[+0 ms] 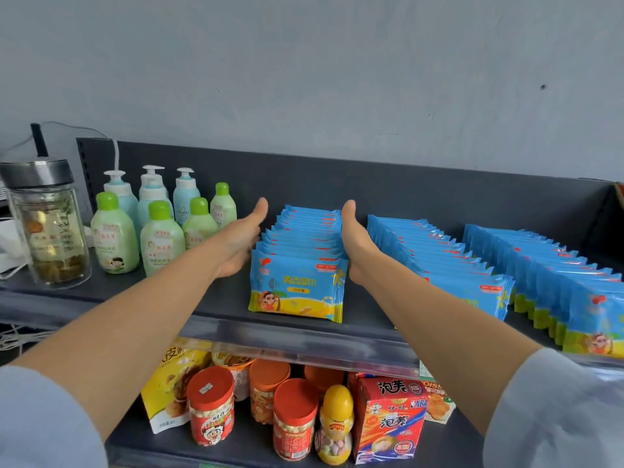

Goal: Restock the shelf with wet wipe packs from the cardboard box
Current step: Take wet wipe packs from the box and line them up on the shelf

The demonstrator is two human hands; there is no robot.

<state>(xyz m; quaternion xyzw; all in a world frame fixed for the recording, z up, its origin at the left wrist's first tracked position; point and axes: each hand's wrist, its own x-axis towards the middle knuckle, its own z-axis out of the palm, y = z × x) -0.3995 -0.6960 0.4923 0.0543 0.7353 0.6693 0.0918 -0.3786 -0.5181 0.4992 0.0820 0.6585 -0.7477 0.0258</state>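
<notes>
**Both hands square up a row of wet wipe packs on the shelf**

The left hand [241, 244] and right hand [358, 246] lie flat against opposite sides of the leftmost row of wet wipe packs [297, 288], thumbs pointing up. Neither hand curls around a pack. The fingers run along the sides of the row and are mostly hidden by the packs.

The row stands upright on the dark grey shelf [152, 298], front to back. Its front pack is blue and yellow with a cartoon child, large yellow Chinese characters, and a small tag reading "10片装". The red print at the top corner is too small to read.

Two more rows of the same packs stand to the right: a second row [435, 258] just beside the right hand, and a third row [547, 275] cut off by the frame edge.

To the left are green-capped bottles [162, 244] with illegible labels, pump bottles [185, 194] behind them, and a glass tumbler [50, 231] with a metal lid.

On the lower shelf [243, 447], a red box [391, 423] reads "泡芙" and "NBA". Beside it are red-lidded jars [211, 410], a yellow egg-shaped container [336, 423] and a yellow pouch [169, 376] with its top hidden by the shelf edge.
</notes>
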